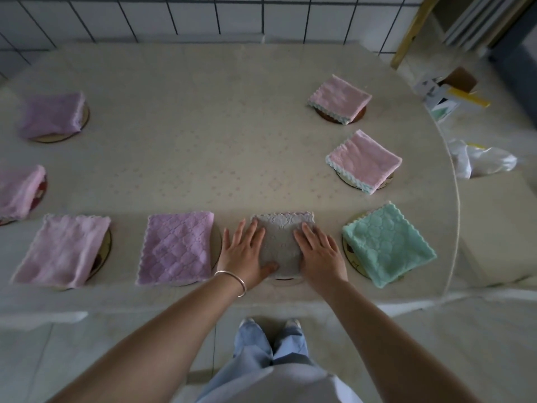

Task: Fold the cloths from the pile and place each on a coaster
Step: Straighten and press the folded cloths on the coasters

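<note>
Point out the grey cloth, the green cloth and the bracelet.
grey cloth [280, 237]: head view, on its bare middle between the two hands.
green cloth [388, 245]: head view, on the centre of its embossed top.
bracelet [236, 279]: head view, on the metal band at the left wrist.

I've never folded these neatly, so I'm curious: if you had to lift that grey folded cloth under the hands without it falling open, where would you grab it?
Probably by its near edge, pinching all layers together from the person's side. The grey cloth lies flat on a coaster, whose rim peeks out there. The left hand and right hand press flat on either side.
</note>
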